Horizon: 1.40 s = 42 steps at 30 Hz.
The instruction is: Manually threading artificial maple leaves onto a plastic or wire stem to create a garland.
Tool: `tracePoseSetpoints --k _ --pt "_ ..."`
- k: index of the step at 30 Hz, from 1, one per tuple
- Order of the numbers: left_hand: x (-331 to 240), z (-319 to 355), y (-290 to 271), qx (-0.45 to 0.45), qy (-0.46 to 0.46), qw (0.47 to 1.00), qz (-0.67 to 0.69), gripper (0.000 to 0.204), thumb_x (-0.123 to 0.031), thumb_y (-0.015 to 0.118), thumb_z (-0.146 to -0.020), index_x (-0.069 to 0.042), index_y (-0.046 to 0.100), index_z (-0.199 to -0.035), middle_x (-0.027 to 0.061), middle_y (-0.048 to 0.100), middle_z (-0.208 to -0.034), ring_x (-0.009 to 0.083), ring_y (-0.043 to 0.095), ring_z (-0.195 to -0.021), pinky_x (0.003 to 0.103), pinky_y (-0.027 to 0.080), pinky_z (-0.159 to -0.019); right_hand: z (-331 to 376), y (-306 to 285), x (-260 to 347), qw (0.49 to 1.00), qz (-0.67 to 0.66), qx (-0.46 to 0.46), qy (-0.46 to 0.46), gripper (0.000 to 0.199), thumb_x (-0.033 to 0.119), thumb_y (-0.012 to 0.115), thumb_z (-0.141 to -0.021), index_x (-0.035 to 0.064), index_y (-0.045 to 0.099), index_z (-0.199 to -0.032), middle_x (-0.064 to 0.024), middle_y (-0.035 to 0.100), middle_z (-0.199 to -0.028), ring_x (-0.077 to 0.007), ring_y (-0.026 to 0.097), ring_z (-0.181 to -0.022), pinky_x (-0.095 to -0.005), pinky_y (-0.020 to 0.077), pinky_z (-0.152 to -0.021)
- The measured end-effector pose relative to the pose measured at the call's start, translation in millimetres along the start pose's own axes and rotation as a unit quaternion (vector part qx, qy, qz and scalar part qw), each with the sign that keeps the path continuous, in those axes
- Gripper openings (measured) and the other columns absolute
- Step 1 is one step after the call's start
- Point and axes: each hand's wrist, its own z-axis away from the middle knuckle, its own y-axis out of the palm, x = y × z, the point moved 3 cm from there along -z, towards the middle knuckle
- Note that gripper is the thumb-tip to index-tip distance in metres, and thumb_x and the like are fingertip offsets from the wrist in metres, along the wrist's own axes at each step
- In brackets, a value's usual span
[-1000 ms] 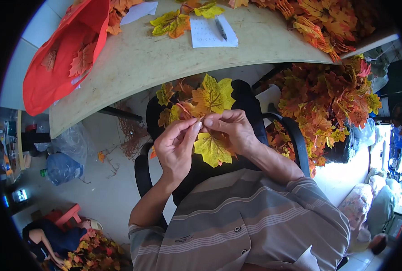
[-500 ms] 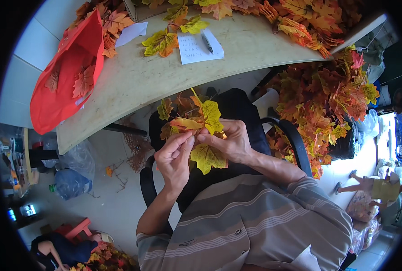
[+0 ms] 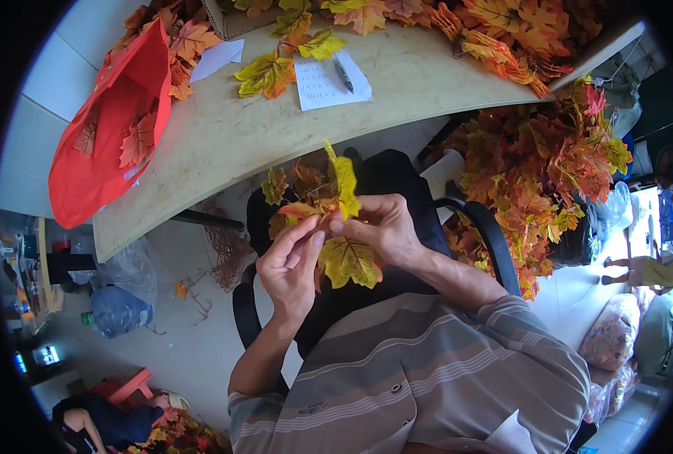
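Between my hands, over my lap, is a sprig of artificial maple leaves (image 3: 349, 262) in yellow, orange and red. My left hand (image 3: 291, 261) pinches it near the middle with thumb and fingertips. From the other side my right hand (image 3: 378, 229) grips the same spot, its thumb almost touching the left fingertips. One yellow leaf (image 3: 343, 185) stands up beside the right fingers, and another hangs below them. Orange and brownish leaves spread out above the left hand. The stem at the pinch is mostly hidden by my fingers.
Ahead lies a pale table (image 3: 223, 129) with a red bag (image 3: 109, 144), loose maple leaves, a paper sheet (image 3: 313, 87) and a pen (image 3: 343, 75). A large leaf bunch (image 3: 533, 166) hangs at right. A blue plastic bottle (image 3: 124, 309) lies on the floor. Other people appear lower left and far right.
The upper yellow leaf has turned more edge-on and shifted slightly left. Both hands stay pinched at nearly the same place. At far right, the other person has moved further right and up.
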Motion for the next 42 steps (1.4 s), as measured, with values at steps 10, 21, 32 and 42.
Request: tracePoseSetpoints --k 10,21,32,42 --pt "7.4 6.6 0.4 0.007 0.06 0.996 -0.068 0.02 0.006 0.064 -0.085 0.004 0.066 -0.104 0.0089 0.064 -0.099 0.0074 0.059 -0.082 0.018 0.048 -0.07 6.9 -0.5 7.1 0.987 0.122 -0.004 -0.105 0.014 0.01 0.074 -0.08 -0.0022 0.067 -0.082 -0.0019 0.063 -0.072 -0.0043 0.053 -0.067 -0.0225 0.0423 -0.057" --pt "13.7 13.2 -7.6 0.043 0.071 0.986 -0.142 0.019 0.002 0.068 -0.08 0.002 0.066 -0.098 0.0067 0.066 -0.098 0.0088 0.061 -0.081 0.025 0.048 -0.071 7.5 -6.2 27.9 0.845 0.319 0.077 -0.421 0.014 -0.004 0.071 -0.067 -0.0001 0.06 -0.075 -0.0091 0.057 -0.073 -0.0266 0.055 -0.066 -0.035 0.0447 -0.058" --pt "7.2 15.4 6.8 -0.027 0.038 0.999 0.009 0.018 0.005 0.058 -0.083 0.006 0.065 -0.099 0.0019 0.065 -0.093 0.0057 0.058 -0.08 0.021 0.045 -0.072 21.6 -3.8 25.4 0.898 0.296 0.016 -0.326 0.017 0.002 0.074 -0.072 -0.0028 0.061 -0.081 -0.0113 0.054 -0.07 -0.0266 0.055 -0.061 -0.0341 0.0434 -0.054" --pt "-14.0 15.1 10.7 0.027 0.181 0.966 -0.185 0.016 0.006 0.06 -0.076 0.006 0.065 -0.091 0.0105 0.067 -0.084 0.0175 0.064 -0.075 0.028 0.049 -0.071 25.1 -8.0 19.0 0.826 0.329 0.05 -0.455 0.023 -0.004 0.072 -0.062 -0.0018 0.056 -0.078 -0.0109 0.055 -0.076 -0.0264 0.058 -0.068 -0.0344 0.0474 -0.06"
